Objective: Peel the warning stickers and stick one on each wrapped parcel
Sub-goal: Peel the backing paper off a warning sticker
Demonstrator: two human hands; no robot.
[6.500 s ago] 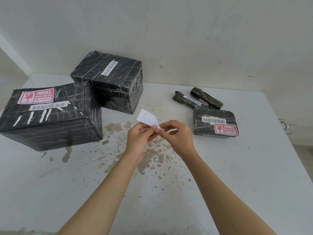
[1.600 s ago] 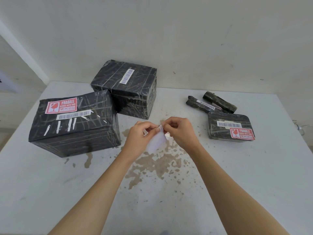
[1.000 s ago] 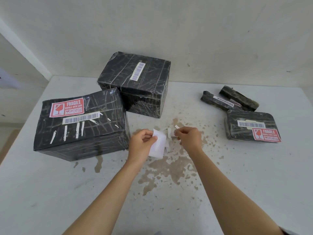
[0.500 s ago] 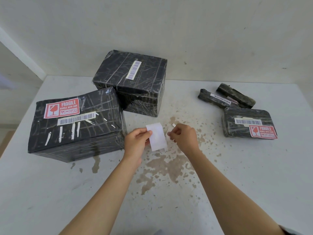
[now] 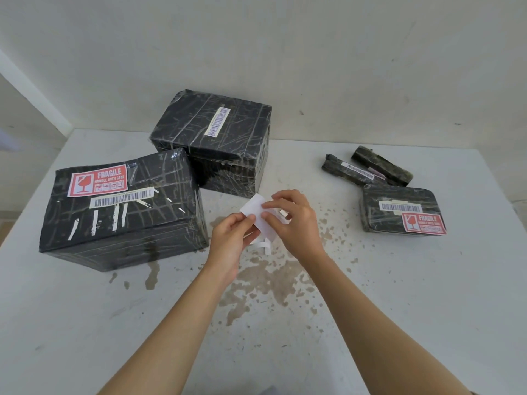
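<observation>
Large parcel (image 5: 122, 206), already labelled, is set at left with an unlabelled box (image 5: 214, 138) behind; the sticker (image 5: 253, 208), pinched by the left hand (image 5: 231, 240), has been pinched again by the right hand (image 5: 296, 223) above the worktop (image 5: 370, 309), so peeling is judged unfinished; unlabelled rolls (image 5: 349, 171) lie right.

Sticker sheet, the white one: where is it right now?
Head view, centre of the table: the sticker sheet is pinched between the left hand and right hand, just right of the big stickered box.
</observation>
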